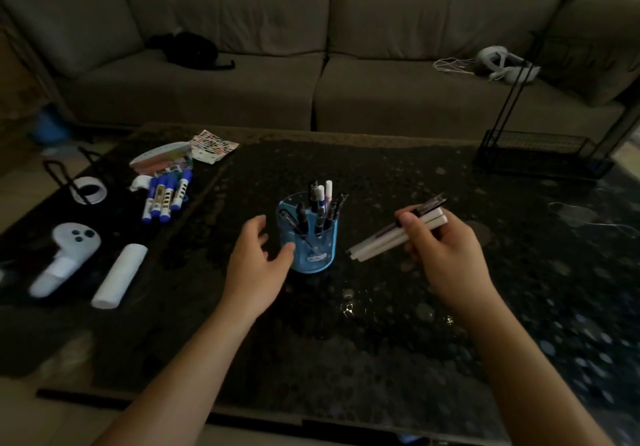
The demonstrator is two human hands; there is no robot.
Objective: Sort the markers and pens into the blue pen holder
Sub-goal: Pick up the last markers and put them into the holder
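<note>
Markers (166,196), blue-capped, lie loose in a cluster at roughly 10 o'clock on the dark table (381,324), beside a tape roll (88,190) and a sticker sheet (213,146); not yet sorted. White controller (65,255) and white cylinder (119,276) sit at 9 o'clock, not task items.

Left hand (258,265) is spread, fingers curled loosely, holding nothing, thumb tip at or just beside the wall of the blue pen holder (311,237); contact hard to confirm. Holder stands upright at table centre, about 12 o'clock from the wearer, already holding several pens and markers standing tilted.

Right hand (446,255), at 2 o'clock, is closed round a bundle of pens (398,234), white barrels plus at least one dark one, bundle angled with the lower ends pointing down-left toward the holder, near its rim but apart from it.

Step, as judged: loading this bundle. To do well: brace the holder with the left hand so it doesn't tip, swing the bundle closer to vertical, aim the tips into the open gap on the near side, release low so nothing bounces out. Risk: stray ends catching the pens already standing. Then fetch the 10 o'clock cluster.
</note>
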